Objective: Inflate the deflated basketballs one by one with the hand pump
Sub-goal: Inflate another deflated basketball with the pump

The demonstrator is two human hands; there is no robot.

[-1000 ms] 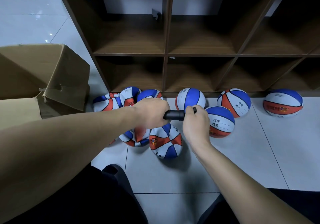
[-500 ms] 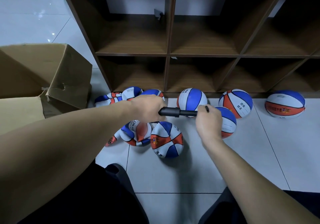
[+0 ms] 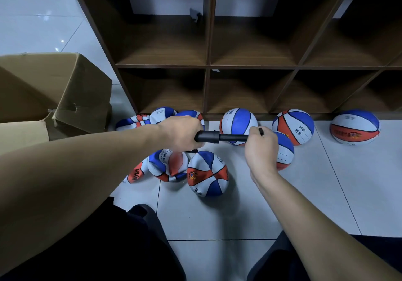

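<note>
A black hand pump (image 3: 208,137) lies level above the floor. My left hand (image 3: 181,135) grips its barrel, and my right hand (image 3: 261,148) grips the handle, with the rod drawn far out. A short hose runs from under my left hand down to a red, white and blue basketball (image 3: 207,173) on the tiles. Limp, crumpled balls (image 3: 167,165) lie left of it, and more flat ones (image 3: 139,122) sit behind my left arm. Round balls stand near the shelf: one (image 3: 238,124) behind the pump, one (image 3: 285,152) partly behind my right hand.
A dark wooden shelf unit (image 3: 208,67) with open cubbies stands at the back. Two more round balls (image 3: 293,126) (image 3: 354,127) rest along its base at the right. An open cardboard box (image 3: 56,93) stands on the left. My dark-clothed legs (image 3: 108,243) fill the bottom.
My right hand has moved right, pulling the pump handle out and exposing the rod. My left hand stayed on the barrel.
</note>
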